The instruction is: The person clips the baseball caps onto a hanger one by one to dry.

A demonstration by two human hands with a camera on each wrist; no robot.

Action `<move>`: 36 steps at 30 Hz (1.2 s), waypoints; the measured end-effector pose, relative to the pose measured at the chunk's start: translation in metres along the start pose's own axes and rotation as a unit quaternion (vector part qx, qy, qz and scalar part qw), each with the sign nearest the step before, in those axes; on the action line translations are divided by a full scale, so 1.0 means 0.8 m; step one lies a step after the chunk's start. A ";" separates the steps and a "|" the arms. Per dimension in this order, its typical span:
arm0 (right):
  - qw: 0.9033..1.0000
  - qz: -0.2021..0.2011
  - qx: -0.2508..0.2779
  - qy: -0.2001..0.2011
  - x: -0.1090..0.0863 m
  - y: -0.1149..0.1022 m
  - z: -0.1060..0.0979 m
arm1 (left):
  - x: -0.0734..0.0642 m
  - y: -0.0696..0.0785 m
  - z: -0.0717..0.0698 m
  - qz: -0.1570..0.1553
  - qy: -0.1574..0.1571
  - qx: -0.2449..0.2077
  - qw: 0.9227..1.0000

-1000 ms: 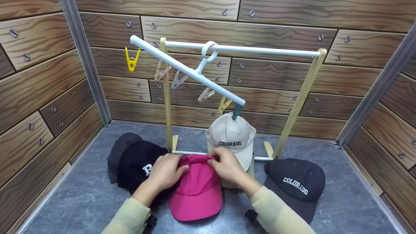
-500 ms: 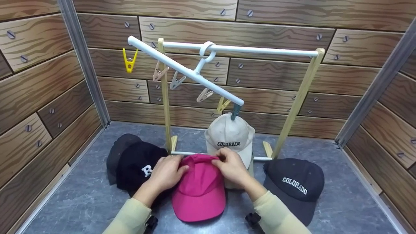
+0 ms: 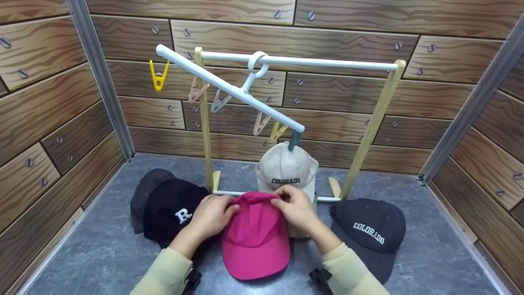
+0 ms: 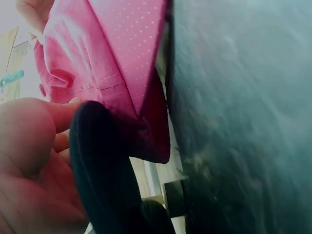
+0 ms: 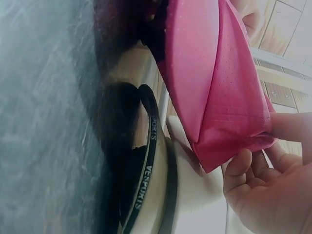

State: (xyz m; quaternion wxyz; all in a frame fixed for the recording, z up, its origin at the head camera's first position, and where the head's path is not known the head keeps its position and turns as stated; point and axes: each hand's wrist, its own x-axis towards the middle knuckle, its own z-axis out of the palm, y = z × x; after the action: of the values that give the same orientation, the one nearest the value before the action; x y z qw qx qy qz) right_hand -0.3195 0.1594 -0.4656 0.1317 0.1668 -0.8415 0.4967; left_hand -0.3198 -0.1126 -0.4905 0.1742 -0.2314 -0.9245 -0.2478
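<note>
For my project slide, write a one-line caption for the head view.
Two hands hold a magenta baseball cap in front of a beige COLORADO cap clipped to a tilted white hanger.

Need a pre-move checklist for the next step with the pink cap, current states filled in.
1. Right hand on pink cap: ok, pinches its upper right edge.
2. Left hand on pink cap: ok, holds its upper left edge.
3. Hanger on bar: ok, hooked over it.
4. Hanger level: not ok, slopes down to the right.
5. White cap secured: ok, teal clip grips its top.
6. Pink cap apart from black cap: cannot tell, left hand blocks the head view.
</note>
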 end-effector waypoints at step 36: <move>0.950 0.112 0.254 -0.146 0.001 0.000 -0.035 | 0.003 0.020 -0.018 -0.113 -0.078 -0.514 0.847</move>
State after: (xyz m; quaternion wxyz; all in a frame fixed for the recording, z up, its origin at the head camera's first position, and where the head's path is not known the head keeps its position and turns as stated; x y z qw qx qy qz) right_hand -0.3186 0.1838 -0.4526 -0.0957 0.1698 -0.7107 0.6759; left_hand -0.3106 -0.1074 -0.4717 -0.0710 -0.2000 -0.6954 -0.6865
